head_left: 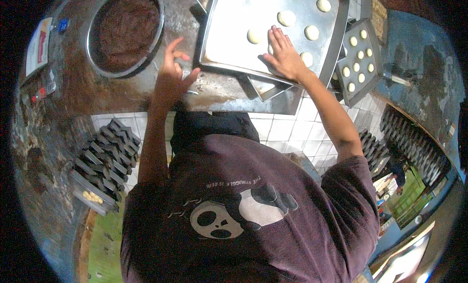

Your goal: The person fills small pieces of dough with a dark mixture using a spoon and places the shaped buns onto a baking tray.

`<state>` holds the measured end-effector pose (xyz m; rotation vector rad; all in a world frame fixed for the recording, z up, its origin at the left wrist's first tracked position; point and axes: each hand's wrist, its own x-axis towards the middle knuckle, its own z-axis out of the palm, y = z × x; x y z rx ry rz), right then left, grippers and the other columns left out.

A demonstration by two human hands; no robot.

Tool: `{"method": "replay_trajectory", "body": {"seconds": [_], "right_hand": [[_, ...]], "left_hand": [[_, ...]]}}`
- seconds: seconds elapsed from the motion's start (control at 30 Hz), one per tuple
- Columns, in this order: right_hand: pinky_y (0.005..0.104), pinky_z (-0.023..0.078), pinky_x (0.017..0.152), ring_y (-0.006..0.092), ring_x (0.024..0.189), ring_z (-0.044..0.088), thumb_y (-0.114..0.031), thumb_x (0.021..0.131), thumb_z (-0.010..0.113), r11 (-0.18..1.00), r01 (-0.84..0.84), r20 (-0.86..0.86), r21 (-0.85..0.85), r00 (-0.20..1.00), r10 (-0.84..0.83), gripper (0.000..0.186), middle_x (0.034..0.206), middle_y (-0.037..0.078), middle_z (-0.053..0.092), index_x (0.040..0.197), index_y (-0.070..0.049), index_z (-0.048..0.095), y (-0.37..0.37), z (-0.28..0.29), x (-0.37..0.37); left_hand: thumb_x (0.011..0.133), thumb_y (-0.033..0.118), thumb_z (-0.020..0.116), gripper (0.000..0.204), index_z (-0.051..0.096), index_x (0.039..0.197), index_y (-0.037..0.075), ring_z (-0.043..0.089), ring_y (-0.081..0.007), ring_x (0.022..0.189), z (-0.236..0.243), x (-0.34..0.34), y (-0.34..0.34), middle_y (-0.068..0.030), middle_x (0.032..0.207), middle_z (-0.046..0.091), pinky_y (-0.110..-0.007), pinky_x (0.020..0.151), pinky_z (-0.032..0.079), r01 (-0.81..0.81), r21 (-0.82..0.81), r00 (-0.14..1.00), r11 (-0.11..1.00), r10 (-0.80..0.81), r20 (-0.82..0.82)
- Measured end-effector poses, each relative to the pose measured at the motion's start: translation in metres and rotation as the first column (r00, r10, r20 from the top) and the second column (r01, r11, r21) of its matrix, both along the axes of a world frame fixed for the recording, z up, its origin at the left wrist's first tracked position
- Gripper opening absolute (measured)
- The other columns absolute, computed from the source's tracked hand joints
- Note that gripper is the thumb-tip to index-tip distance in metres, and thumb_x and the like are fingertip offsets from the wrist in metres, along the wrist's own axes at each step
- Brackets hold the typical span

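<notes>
A metal baking tray (226, 25) lies on the worktable with several pale round dough pieces (286, 18) spaced across its right part. My right hand (286, 61) rests on the tray with its fingers stretched out, over a dough piece that is mostly hidden beneath it. To the left of the tray, my left hand (176, 66) hovers above the table, its fingers apart and nothing in them. A round metal bowl (91, 49) with a dark brown, crumbly-looking mass (127, 29) in it stands beyond my left hand.
Under the tray's near edge, the corner of another tray (268, 88) juts out. A second tray of dough pieces (360, 54) sits lower at the right. Stacked trays (107, 159) stand at the lower left, and more stacks (414, 141) at the right. A person (397, 176) is in the right background.
</notes>
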<state>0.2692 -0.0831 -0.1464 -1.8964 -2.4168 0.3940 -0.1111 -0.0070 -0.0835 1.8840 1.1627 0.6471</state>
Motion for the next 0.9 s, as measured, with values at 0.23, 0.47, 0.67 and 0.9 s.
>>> {"method": "replay_trajectory", "body": {"seconds": [0.23,0.47,0.67,0.9], "right_hand": [[0.0411,0.054,0.1,0.0316,0.119,0.064,-0.016,0.095,0.06,0.936,-0.347,0.055,0.062,0.937,0.344,0.044,0.134,0.014,0.061,0.139,-0.008,0.057,0.057,0.054,-0.026],[0.0383,0.058,0.073,0.0255,0.08,0.073,-0.021,0.085,0.08,0.894,-0.143,-0.157,-0.425,0.984,0.083,0.027,0.091,0.011,0.076,0.104,-0.002,0.076,0.114,0.04,-0.014],[0.0243,0.049,0.07,0.0055,0.077,0.059,-0.027,0.089,0.082,0.873,0.068,-0.69,-0.483,0.585,-0.427,0.03,0.081,-0.002,0.068,0.103,-0.001,0.076,0.096,0.133,-0.184],[0.0247,0.047,0.067,0.0055,0.077,0.055,-0.021,0.098,0.072,0.83,0.539,-0.965,-0.143,0.109,-0.237,0.021,0.084,0.0,0.066,0.093,-0.001,0.066,0.087,0.117,-0.344]], "left_hand": [[0.079,-0.001,0.08,0.082,0.04,0.15,0.009,0.045,-0.0046,0.056,0.002,-0.001,-0.006,-0.0048,0.099,0.063,-0.024,0.057,0.044,-0.057,-0.25,0.988,0.967,0.091,0.127],[0.098,0.015,0.068,0.046,0.052,0.139,0.002,0.063,-0.0163,0.102,0.031,0.011,0.012,-0.0093,0.111,0.067,-0.029,0.089,0.05,0.116,-0.36,0.914,0.926,0.042,0.403],[0.11,0.05,0.042,0.056,0.062,0.122,-0.001,0.068,-0.0229,0.106,0.023,0.009,0.024,-0.0173,0.115,0.07,-0.036,0.094,0.054,-0.035,-0.528,0.793,0.849,0.345,0.503],[0.106,0.058,0.047,0.066,0.058,0.072,0.003,0.051,-0.0091,0.061,0.05,-0.05,0.055,0.0008,0.066,0.057,-0.029,0.056,0.04,-0.374,-0.246,0.704,0.894,0.446,0.552]]}}
